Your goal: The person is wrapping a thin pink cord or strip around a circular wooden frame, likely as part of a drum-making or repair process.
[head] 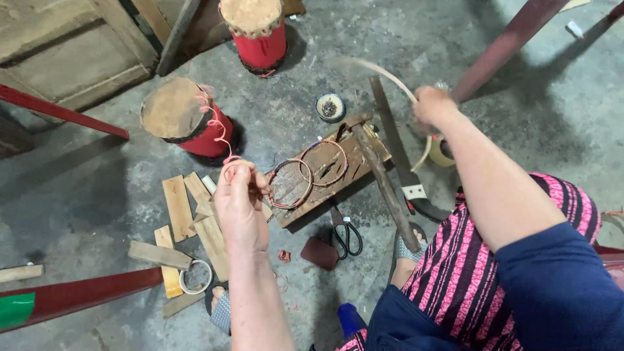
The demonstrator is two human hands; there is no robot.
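Up front, the left hand (239, 195) pinched a small pink loop (235, 164) between thumb and fingertips, held above the floor (97, 169). Out to the right and farther from the body, the right hand (432, 106) was closed around a thin pale strip (383, 70). That strip was blurred, and it arced from the right fist up and back toward the left, with another stretch curling down below the fist. So its long axis ran across, from one hand toward the other, with the right hand alone on it. The left hand was well apart from it, busy with the loop. Between and below the hands lay a wooden block (325, 172) carrying two rings (305, 177). Scissors (348, 235) sat nearer the body, and a red drum (188, 120) stood beyond the left hand.
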